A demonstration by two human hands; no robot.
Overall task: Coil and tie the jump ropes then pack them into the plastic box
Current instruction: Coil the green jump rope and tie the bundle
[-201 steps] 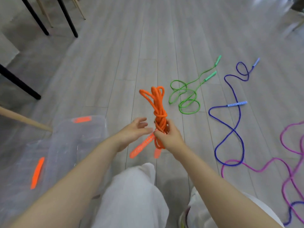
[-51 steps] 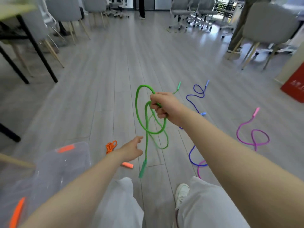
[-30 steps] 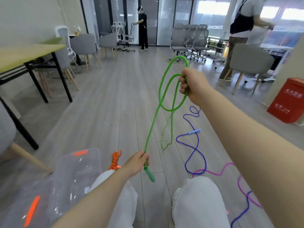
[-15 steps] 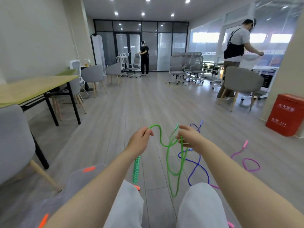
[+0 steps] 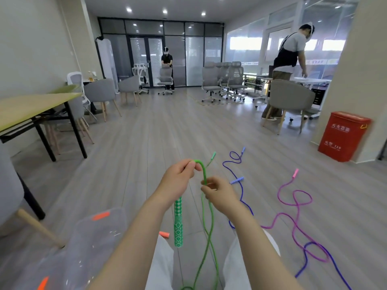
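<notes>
**Green rope mid-coil, loops loose**

Green braided jump rope [image 5: 204, 171] arches between both hands in the head view. The left hand [image 5: 178, 181] pinches its top bend, the patterned green handle [image 5: 178, 222] hanging below; the right hand [image 5: 217, 192] pinches the strands beside it. Long slack trails between the knees, so loops could tangle or slip if either pinch eases. The clear plastic box with orange latches [image 5: 92, 233] sits low left, its contents unclear; the purple rope [image 5: 240, 193] and pink rope [image 5: 297, 201] lie uncoiled on the floor.

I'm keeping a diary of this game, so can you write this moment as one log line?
step: coiling green rope | left hand: shut on rope | right hand: shut on rope | plastic box: nearby
</notes>
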